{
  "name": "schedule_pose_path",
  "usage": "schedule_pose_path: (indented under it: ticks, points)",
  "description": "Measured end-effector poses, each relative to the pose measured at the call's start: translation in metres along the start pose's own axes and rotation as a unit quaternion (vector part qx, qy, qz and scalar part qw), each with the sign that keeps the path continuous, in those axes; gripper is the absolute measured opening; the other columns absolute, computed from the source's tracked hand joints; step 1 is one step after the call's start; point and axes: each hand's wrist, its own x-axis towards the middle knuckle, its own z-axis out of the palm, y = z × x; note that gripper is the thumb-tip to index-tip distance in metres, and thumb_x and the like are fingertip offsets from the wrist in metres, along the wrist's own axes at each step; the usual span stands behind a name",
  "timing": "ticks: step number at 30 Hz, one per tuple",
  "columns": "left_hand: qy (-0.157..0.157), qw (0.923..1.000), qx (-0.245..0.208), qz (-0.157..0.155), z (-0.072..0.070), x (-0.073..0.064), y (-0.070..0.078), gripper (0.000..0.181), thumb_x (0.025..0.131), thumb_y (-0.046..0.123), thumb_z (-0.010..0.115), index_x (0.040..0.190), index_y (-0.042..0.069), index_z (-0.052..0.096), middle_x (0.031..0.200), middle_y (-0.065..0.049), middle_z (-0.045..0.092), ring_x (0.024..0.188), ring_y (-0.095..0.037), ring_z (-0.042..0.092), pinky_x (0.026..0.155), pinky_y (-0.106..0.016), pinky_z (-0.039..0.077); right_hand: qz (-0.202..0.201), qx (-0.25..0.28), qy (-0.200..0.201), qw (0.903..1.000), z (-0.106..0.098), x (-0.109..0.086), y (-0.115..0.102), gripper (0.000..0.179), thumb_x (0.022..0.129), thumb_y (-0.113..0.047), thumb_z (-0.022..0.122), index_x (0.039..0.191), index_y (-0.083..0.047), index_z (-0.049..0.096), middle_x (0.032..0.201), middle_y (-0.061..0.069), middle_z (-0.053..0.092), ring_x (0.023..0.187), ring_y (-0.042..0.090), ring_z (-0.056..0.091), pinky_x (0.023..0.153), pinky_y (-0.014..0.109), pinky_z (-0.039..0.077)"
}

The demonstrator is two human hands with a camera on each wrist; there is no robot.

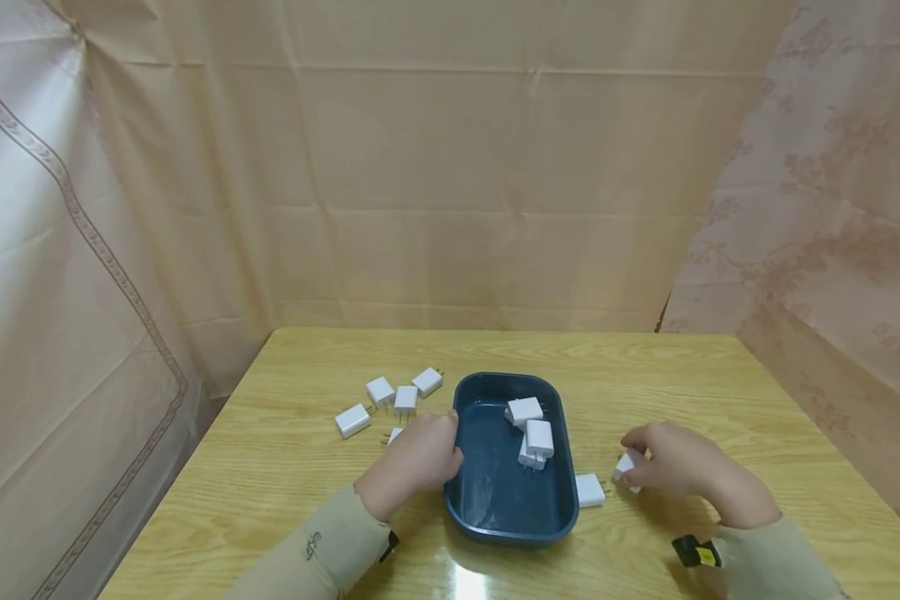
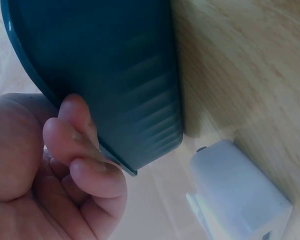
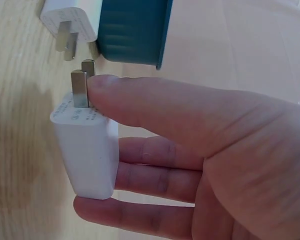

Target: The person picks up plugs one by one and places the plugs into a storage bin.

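My left hand (image 1: 418, 457) grips the left rim of a dark blue plastic tub (image 1: 487, 504), thumb over the edge and fingers curled against the outer wall in the left wrist view. Inside the tub, several white plug chargers (image 1: 540, 437) lie in a small heap toward the right side. Right of the tub, my right hand (image 1: 678, 462) holds another white charger (image 3: 87, 155) between thumb and fingers, low over the table. Its two metal prongs (image 3: 80, 90) show beside the thumb tip. One more charger (image 1: 589, 491) lies against the tub's right wall.
Several white chargers (image 1: 353, 420) lie scattered on the wooden table (image 1: 270, 500) left of the tub. One of them (image 1: 394, 434) is partly hidden behind my left hand. Beige curtain cloth (image 1: 450, 167) hangs behind the table, with more cloth at both sides.
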Motion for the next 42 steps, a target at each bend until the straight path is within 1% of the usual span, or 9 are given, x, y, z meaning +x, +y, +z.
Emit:
schedule_pose_path:
  ticks: [5,9,12,18,26,32,38,42]
  points:
    - [-0.001,1.0,0.002,0.0,0.0,0.0,0.0,0.053,0.095,0.01,0.063,0.14,-0.015,0.05,0.088,-0.015,0.063,0.048,-0.01,0.055,0.043,-0.025,0.045,-0.004,0.002,0.019,0.9998,-0.006,-0.004,0.002,0.054,0.081,-0.03,0.085,0.12,0.004,0.07,0.099,0.001,0.071,0.077,0.011,0.058,0.072,0.039,0.052]
    - [-0.001,1.0,0.002,0.002,-0.001,-0.001,0.001,0.053,0.095,0.01,0.063,0.14,-0.015,0.05,0.087,-0.014,0.062,0.047,-0.01,0.054,0.043,-0.025,0.044,-0.013,0.007,0.032,0.9994,-0.012,-0.008,0.005,0.056,0.081,-0.031,0.085,0.121,0.005,0.069,0.101,0.004,0.071,0.073,0.011,0.057,0.065,0.034,0.05]
    - [-0.001,1.0,0.002,0.002,-0.001,-0.001,0.001,0.053,0.095,0.01,0.063,0.14,-0.015,0.049,0.087,-0.014,0.062,0.046,-0.01,0.054,0.043,-0.025,0.044,-0.018,0.015,0.038,0.999,-0.015,-0.011,0.007,0.058,0.082,-0.031,0.085,0.123,0.006,0.068,0.102,0.006,0.071,0.072,0.01,0.057,0.061,0.031,0.05]
    - [0.0,1.0,0.0,0.002,-0.001,-0.002,0.001,0.053,0.095,0.009,0.062,0.14,-0.015,0.049,0.085,-0.014,0.061,0.046,-0.011,0.053,0.043,-0.025,0.043,-0.024,0.016,0.042,0.9987,-0.019,-0.014,0.007,0.061,0.083,-0.033,0.084,0.124,0.008,0.067,0.102,0.006,0.071,0.071,0.01,0.057,0.059,0.029,0.049]
    - [0.0,1.0,-0.002,0.0,-0.001,-0.001,0.001,0.054,0.095,0.009,0.062,0.142,-0.015,0.048,0.084,-0.012,0.061,0.044,-0.011,0.053,0.042,-0.025,0.043,-0.026,0.017,0.042,0.9986,-0.018,-0.013,0.008,0.059,0.083,-0.033,0.085,0.123,0.007,0.068,0.101,0.006,0.071,0.07,0.009,0.057,0.059,0.029,0.049]
    - [-0.001,1.0,0.002,-0.004,0.0,0.0,-0.001,0.053,0.096,0.011,0.063,0.141,-0.014,0.049,0.092,-0.016,0.064,0.047,-0.01,0.055,0.043,-0.025,0.045,-0.026,0.011,0.041,0.9988,-0.018,-0.012,0.006,0.06,0.082,-0.034,0.085,0.124,0.006,0.068,0.101,0.005,0.071,0.071,0.009,0.058,0.06,0.03,0.05]
    - [0.0,0.9998,0.018,0.006,0.001,0.002,0.0,0.053,0.096,0.012,0.062,0.14,-0.014,0.05,0.105,-0.021,0.067,0.051,-0.009,0.055,0.045,-0.024,0.046,-0.017,0.013,0.04,0.999,-0.017,-0.012,0.004,0.06,0.082,-0.034,0.085,0.127,0.003,0.067,0.101,0.004,0.07,0.07,0.01,0.058,0.059,0.029,0.05]
    - [0.001,0.9997,0.025,0.007,0.0,0.001,0.0,0.052,0.096,0.012,0.063,0.139,-0.015,0.051,0.104,-0.021,0.067,0.051,-0.009,0.055,0.045,-0.024,0.045,-0.026,0.015,0.043,0.9986,-0.019,-0.01,0.001,0.061,0.083,-0.034,0.085,0.128,0.002,0.066,0.102,0.005,0.069,0.071,0.01,0.058,0.059,0.029,0.05]
